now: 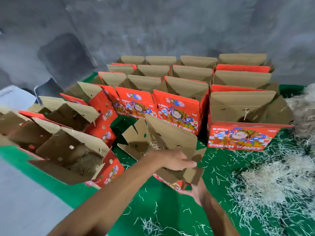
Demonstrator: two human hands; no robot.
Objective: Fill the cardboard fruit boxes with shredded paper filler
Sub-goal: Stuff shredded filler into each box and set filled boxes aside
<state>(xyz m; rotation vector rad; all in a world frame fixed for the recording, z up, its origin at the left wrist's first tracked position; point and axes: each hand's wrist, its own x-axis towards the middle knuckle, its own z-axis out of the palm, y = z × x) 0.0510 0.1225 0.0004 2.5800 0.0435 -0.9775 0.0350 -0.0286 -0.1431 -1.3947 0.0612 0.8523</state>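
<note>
Two hands steady my tilted fruit box, left hand gripping its flap, right hand cupped beneath, grip unclear; I'd level it before adding shredded paper.

A mottled grey wall rises ahead of me, with a darker patch at its left. Below me lies a green cover. Past its left edge runs a pale grey floor. The light is dim and even.
</note>
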